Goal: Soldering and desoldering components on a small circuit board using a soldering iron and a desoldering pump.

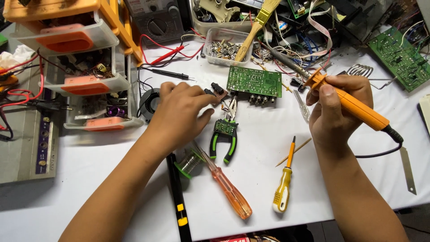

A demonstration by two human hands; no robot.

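My right hand point(340, 112) grips the orange soldering iron point(354, 105), tip up by the green board point(254, 81) | my left hand point(179, 114) pinches a small dark part point(218, 91) above the green pliers point(225, 136)

White table point(349, 148), green circuit board point(254, 81), pliers point(225, 136), two screwdrivers point(230, 189), solder spool point(190, 163)

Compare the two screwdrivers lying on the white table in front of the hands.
The orange screwdriver is larger, with a thick see-through orange handle; the yellow screwdriver is slimmer, with a yellow handle and an orange shaft. The orange one lies slanted, its tip up-left by the solder spool; the yellow one lies nearly upright, alone. Both lie untouched, handles toward the person.
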